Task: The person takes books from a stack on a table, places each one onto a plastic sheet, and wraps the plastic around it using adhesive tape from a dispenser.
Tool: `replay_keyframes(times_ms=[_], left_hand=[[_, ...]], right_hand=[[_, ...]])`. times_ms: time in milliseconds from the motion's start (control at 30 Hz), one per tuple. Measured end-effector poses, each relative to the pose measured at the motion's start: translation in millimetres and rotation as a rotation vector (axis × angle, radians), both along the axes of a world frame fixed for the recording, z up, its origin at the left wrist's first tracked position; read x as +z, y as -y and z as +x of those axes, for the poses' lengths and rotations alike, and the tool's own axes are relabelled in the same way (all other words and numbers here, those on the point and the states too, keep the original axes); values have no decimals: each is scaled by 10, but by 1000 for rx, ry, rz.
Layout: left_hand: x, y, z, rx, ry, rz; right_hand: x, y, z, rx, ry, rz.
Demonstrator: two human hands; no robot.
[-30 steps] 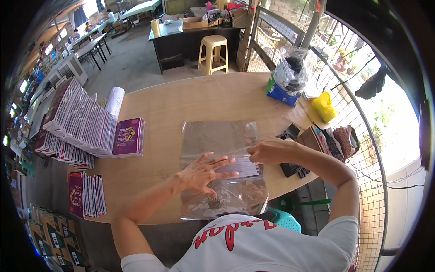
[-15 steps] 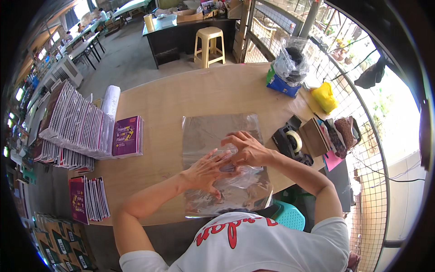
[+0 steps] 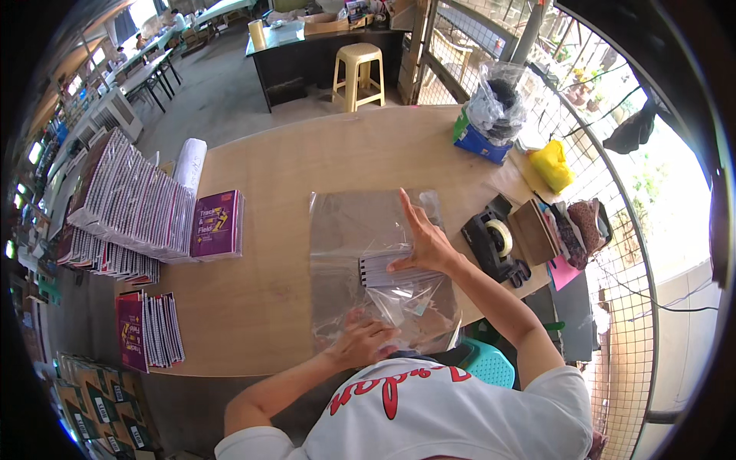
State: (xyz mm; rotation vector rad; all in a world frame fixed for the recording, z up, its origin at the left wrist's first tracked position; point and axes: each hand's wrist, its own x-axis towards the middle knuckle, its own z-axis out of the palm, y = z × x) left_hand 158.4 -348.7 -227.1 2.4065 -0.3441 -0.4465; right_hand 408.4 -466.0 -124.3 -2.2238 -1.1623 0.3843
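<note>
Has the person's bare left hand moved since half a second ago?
Yes: the bare left hand has moved back, closer to the near edge of the large light-brown rectangular table.

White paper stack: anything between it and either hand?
Left hand: yes, crumpled clear plastic film lies between it and the white paper stack. Right hand: nothing solid visible; it reaches over the stack, though a film layer there can't be ruled out.

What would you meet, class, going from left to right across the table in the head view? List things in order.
Large row of spiral-bound notebooks → purple-covered notebook → left hand → right hand → black tape dispenser → yellow bundle.
</note>
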Motion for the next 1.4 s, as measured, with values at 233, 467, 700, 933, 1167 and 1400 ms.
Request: replay_keyframes(times_ms=[233, 467, 700, 933, 1167, 1400], left_hand=[[700, -578, 725, 206, 736, 157], [718, -768, 880, -126, 584, 262], [654, -764, 1000, -164, 630, 275], [729, -744, 1009, -147, 534, 317], [828, -743, 1082, -199, 493, 406], [821, -783, 1040, -195, 464, 422]], right_hand=[[-141, -49, 54, 21, 64, -16], [-356, -103, 191, -390, -228, 60], [-1087, 1625, -935, 371, 314, 98], [-1220, 3134, 850, -888, 123, 12], [-1230, 3082, 978, -898, -516, 84], [-1608, 3247, 250, -1260, -1027, 554]])
